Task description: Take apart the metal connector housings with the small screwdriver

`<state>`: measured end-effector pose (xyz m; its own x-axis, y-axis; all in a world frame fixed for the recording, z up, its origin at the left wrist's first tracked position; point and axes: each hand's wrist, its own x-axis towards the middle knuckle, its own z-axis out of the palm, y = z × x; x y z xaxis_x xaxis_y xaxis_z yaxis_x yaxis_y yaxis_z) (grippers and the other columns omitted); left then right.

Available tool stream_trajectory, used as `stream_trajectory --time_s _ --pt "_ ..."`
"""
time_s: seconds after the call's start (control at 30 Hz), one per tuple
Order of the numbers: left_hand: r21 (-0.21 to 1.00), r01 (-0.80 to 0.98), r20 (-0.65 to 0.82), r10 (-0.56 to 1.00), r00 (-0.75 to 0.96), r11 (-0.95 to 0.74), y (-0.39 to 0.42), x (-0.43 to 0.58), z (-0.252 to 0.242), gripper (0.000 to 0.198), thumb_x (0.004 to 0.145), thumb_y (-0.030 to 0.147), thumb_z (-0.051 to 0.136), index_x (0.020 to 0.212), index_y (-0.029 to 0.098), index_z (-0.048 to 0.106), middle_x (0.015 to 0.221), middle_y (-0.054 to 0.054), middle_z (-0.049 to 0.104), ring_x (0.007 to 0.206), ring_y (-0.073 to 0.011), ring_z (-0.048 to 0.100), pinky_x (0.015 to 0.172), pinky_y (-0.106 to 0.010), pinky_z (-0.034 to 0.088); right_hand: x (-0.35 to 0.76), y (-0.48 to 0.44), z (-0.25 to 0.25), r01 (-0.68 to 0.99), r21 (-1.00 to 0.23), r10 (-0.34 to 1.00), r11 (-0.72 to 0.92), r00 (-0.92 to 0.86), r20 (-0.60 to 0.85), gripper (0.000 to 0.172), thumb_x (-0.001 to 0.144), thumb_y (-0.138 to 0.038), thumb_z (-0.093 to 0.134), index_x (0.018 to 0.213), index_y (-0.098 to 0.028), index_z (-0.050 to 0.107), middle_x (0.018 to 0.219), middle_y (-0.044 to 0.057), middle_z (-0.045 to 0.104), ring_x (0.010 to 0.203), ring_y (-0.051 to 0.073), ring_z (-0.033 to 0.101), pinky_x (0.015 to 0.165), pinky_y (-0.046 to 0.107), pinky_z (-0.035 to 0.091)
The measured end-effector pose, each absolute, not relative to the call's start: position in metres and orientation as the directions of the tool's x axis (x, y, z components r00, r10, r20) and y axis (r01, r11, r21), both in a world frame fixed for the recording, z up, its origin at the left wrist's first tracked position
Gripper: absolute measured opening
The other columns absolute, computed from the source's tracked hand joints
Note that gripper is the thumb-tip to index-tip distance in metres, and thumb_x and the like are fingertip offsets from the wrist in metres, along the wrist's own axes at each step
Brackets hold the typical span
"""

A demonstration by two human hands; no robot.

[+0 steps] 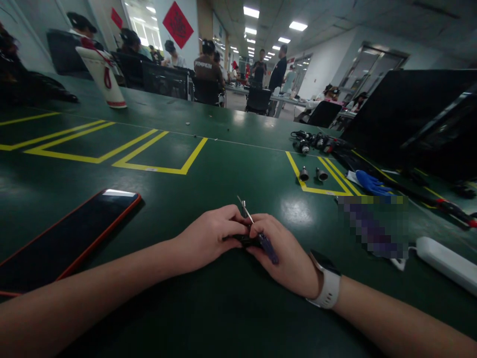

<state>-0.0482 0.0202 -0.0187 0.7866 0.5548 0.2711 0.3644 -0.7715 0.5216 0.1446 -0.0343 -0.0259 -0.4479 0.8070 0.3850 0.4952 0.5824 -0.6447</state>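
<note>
My left hand (pixel 208 238) and my right hand (pixel 286 253) meet at the middle of the green table (pixel 231 169). The left hand's fingers are curled round a small dark part (pixel 244 240) that rests on the table. The right hand grips a small screwdriver with a purple handle (pixel 266 243), and its metal shaft points up and away between the two hands. A white watch (pixel 328 286) sits on my right wrist.
A phone in a red case (pixel 67 233) lies at the left. Two small metal parts (pixel 312 174) stand inside a yellow-taped box, with a blue glove (pixel 370 183), black lens parts (pixel 315 141), a monitor (pixel 410 114) and a white power strip (pixel 445 263) at the right. A white cup (pixel 102 74) and several people are farther back.
</note>
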Motion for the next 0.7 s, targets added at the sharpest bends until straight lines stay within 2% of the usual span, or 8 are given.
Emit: stream_trajectory --time_s 0.27,0.4,0.53,0.63,0.7 --pt "0.206 0.426 0.295 0.471 0.832 -0.881 0.003 -0.051 -0.019 0.024 0.088 0.021 0.041 0.093 0.022 0.065 0.092 -0.006 0.06 0.08 -0.0181 0.055 0.064 -0.029 0.045 0.151 -0.05 -0.029 0.444 -0.671 0.794 0.594 -0.459 0.399 0.032 0.079 -0.001 0.05 0.099 -0.024 0.044 0.126 0.005 0.05 0.116 0.016 0.048 0.096 0.035 0.044" --pt "0.179 0.375 0.319 0.414 0.852 -0.91 -0.002 -0.054 -0.019 0.029 0.089 0.021 0.039 0.105 0.024 0.063 0.097 -0.008 0.065 0.087 -0.0217 0.058 0.072 -0.034 0.05 0.151 -0.05 -0.029 0.441 -0.684 0.809 0.58 -0.405 0.426 0.03 0.083 0.0 0.045 0.101 -0.024 0.045 0.123 0.005 0.052 0.115 0.015 0.05 0.095 0.034 0.043" --pt "0.1 0.287 0.372 0.303 0.877 -0.953 -0.003 -0.054 -0.019 0.032 0.089 0.015 0.039 0.105 0.023 0.065 0.097 -0.01 0.068 0.1 -0.0243 0.059 0.084 -0.038 0.051 0.151 -0.049 -0.03 0.461 -0.699 0.836 0.546 -0.346 0.425 0.025 0.085 -0.002 0.042 0.097 -0.023 0.047 0.116 0.006 0.055 0.111 0.016 0.052 0.092 0.034 0.045" --pt "0.058 0.259 0.441 0.257 0.86 -0.964 0.0 -0.056 -0.022 0.032 0.088 0.013 0.04 0.108 0.02 0.064 0.101 -0.011 0.067 0.1 -0.0231 0.059 0.084 -0.037 0.052 0.15 -0.049 -0.031 0.461 -0.715 0.85 0.527 -0.303 0.431 0.022 0.087 -0.004 0.041 0.097 -0.022 0.048 0.114 0.006 0.057 0.108 0.016 0.054 0.09 0.035 0.046" --pt "0.12 0.295 0.475 0.316 0.821 -0.948 0.002 -0.057 -0.023 0.032 0.087 0.011 0.041 0.108 0.018 0.063 0.102 -0.011 0.066 0.095 -0.0211 0.06 0.078 -0.034 0.053 0.15 -0.05 -0.029 0.442 -0.736 0.859 0.512 -0.26 0.441 0.02 0.088 -0.007 0.043 0.098 -0.022 0.05 0.114 0.006 0.058 0.108 0.016 0.055 0.091 0.035 0.045"
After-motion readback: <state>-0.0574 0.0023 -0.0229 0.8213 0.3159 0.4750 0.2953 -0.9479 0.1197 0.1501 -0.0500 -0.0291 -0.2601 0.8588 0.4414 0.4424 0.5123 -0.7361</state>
